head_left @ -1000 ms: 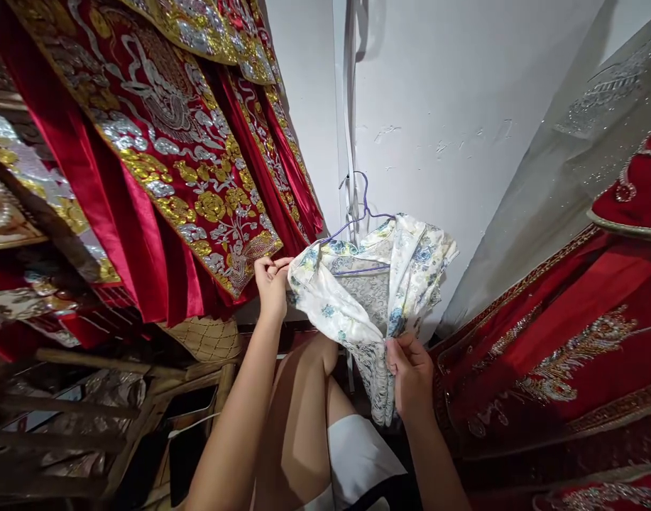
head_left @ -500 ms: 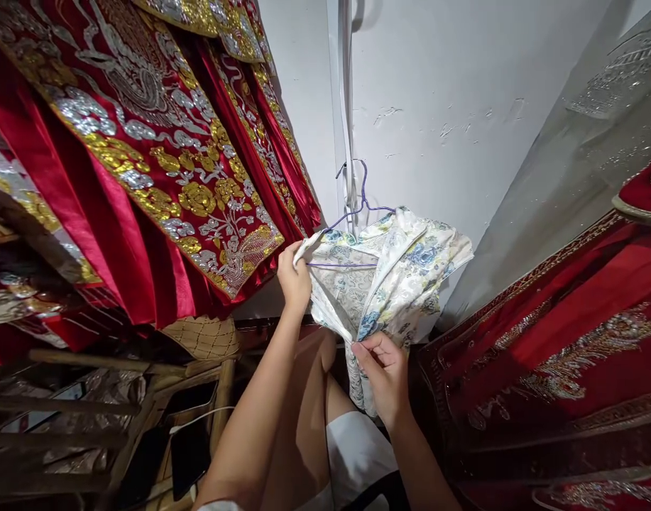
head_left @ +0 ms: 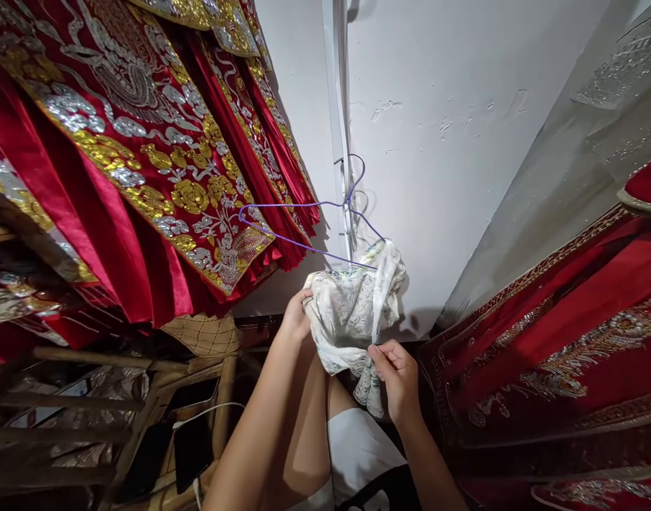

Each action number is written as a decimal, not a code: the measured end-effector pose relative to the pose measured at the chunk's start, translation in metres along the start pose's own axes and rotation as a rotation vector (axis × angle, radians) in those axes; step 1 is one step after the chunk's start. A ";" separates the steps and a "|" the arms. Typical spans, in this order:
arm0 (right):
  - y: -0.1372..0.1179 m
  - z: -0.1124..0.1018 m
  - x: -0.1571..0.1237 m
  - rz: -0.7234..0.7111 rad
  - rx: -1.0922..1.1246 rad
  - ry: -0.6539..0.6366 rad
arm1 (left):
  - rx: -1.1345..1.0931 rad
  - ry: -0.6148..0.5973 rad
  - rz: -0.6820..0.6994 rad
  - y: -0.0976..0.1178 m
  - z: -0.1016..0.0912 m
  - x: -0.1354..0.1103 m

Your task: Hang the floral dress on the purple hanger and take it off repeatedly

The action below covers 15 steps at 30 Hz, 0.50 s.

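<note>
A white floral shirt (head_left: 341, 305) hangs by one shoulder from the right arm of a purple wire hanger (head_left: 298, 245). The hanger's left arm sticks out bare, and its hook rests on a white strip (head_left: 336, 92) along the wall. My left hand (head_left: 298, 314) is closed on the shirt's left side, its fingers partly behind the cloth. Lower on the front edge, my right hand (head_left: 396, 375) pinches the shirt between thumb and forefinger. The shirt's lower part bunches below my hands.
Red embroidered garments (head_left: 192, 195) hang at the left, and more red beaded cloth (head_left: 549, 341) at the right beside a sheer grey fabric (head_left: 586, 156). A bamboo chair (head_left: 226, 397) at lower left bears dark phones (head_left: 192, 451) and a white cable (head_left: 213, 408).
The shirt's left shoulder has come off the hanger's left arm, now bare and swung out leftward. My left hand has moved down with the cloth; my right hand has shifted slightly right.
</note>
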State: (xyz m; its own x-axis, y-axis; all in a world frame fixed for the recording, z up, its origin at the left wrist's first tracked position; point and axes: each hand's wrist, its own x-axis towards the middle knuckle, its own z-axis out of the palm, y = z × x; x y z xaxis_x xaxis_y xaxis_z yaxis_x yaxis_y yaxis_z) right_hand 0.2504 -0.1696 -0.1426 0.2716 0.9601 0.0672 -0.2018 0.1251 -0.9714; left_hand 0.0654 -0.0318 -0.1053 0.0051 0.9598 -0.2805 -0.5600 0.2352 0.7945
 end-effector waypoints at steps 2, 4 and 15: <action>0.006 -0.011 0.006 0.018 -0.074 -0.010 | 0.003 -0.080 0.019 -0.009 0.013 -0.017; 0.004 -0.017 0.016 0.005 -0.152 -0.038 | 0.028 -0.133 0.081 -0.013 0.031 -0.036; -0.085 0.008 0.074 0.344 0.137 -0.706 | 0.969 -0.362 0.815 0.004 0.058 -0.094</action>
State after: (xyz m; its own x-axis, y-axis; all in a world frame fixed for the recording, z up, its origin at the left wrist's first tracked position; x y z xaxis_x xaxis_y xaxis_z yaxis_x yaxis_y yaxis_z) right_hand 0.2797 -0.1068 -0.0533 -0.4778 0.8765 -0.0581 -0.2923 -0.2211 -0.9304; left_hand 0.1106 -0.1118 -0.0443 0.2555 0.8283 0.4987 0.3086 -0.5587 0.7698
